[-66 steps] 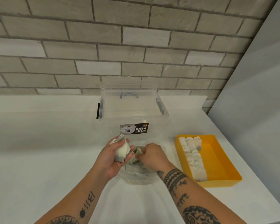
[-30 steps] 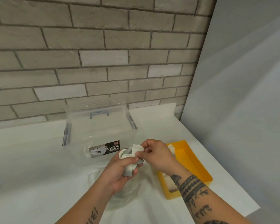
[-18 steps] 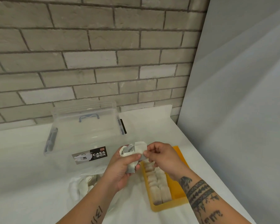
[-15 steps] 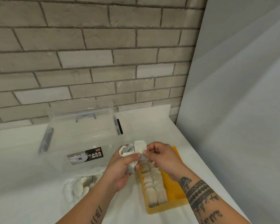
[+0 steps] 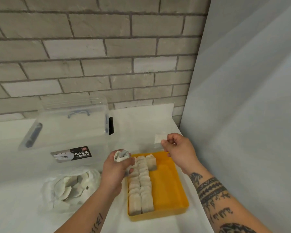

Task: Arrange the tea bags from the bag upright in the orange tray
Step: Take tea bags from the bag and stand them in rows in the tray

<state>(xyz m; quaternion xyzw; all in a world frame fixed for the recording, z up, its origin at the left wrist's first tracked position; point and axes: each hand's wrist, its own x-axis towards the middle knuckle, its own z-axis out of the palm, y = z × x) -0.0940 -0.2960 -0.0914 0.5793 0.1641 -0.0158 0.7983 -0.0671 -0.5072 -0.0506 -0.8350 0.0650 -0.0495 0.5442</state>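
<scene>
My right hand (image 5: 179, 149) pinches one tea bag (image 5: 158, 140) upright, long axis vertical, near the orange tray (image 5: 168, 187). My left hand (image 5: 114, 171) grips a bunch of tea bags (image 5: 122, 155).

The bag (image 5: 69, 185) is laid left of the tray (image 5: 168, 185) (tea bags (image 5: 141, 190) are stood in its left half); the box (image 5: 65, 132) is set behind the bag.

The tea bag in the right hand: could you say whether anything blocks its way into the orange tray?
Nothing visible does: the right hand pinches the tea bag just beyond the orange tray, whose right half is bare.
</scene>
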